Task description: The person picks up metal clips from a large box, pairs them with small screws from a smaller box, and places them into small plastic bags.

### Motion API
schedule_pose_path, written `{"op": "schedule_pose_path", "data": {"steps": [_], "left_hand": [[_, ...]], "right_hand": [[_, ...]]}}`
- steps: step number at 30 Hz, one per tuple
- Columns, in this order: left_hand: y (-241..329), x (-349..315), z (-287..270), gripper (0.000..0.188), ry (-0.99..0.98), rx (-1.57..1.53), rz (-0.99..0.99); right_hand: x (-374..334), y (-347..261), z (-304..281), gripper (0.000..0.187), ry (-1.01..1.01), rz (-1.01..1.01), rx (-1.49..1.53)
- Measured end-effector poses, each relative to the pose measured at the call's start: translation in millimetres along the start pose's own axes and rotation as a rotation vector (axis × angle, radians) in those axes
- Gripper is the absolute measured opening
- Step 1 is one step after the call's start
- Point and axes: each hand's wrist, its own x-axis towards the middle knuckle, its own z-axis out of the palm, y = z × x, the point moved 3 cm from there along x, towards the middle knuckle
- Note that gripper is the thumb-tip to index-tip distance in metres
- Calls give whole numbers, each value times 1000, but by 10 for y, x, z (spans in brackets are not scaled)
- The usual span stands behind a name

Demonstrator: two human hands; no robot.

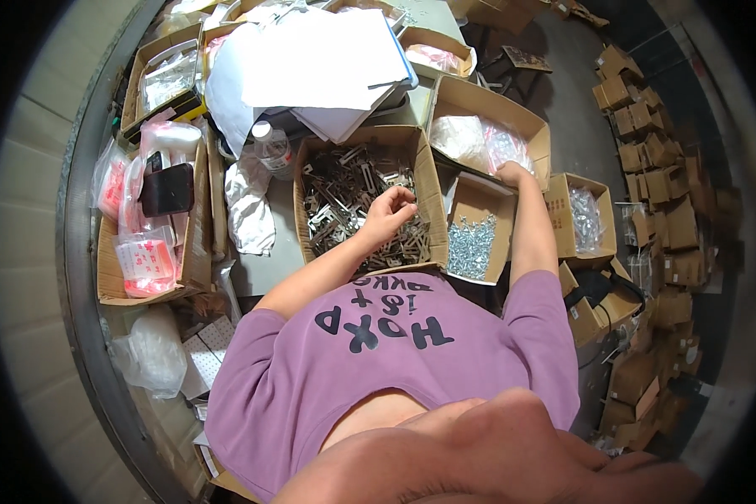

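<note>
My left hand [389, 215] hovers over a cardboard box [435, 197] of loose metal brackets [344, 186]. Its fingers are curled in, and whatever they may hold cannot be made out. Farther right, my right hand [515, 174] is at the near edge of another cardboard box [539, 134], beside a clear plastic bag [504, 144] with pinkish marks. Those fingers look closed, but what is in them is hidden. Below that hand, a small open box [497, 214] holds many silvery screws [472, 245].
White papers [311, 63] are piled at the back, near a clear bottle [271, 149] and a white cloth [249, 206]. On the left, a dark phone [168, 190] lies on bags in a carton [195, 252]. A box of bagged parts [586, 220] stands right; stacked cartons [668, 189] line the far right.
</note>
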Motion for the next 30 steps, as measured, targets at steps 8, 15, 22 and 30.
{"op": "schedule_pose_path", "data": {"steps": [8, 15, 22, 30], "left_hand": [[65, 4, 78, 18, 27, 110, 28], [48, -20, 41, 20, 45, 81, 8], [91, -27, 76, 21, 29, 71, 17], [238, -59, 74, 33, 63, 547, 170]], "right_hand": [[-51, -10, 30, 36, -3, -107, 150], [-161, 74, 0, 28, 365, 12, 283], [-479, 51, -81, 23, 857, 26, 499], [-1136, -722, -142, 14, 751, -417, 724]]}}
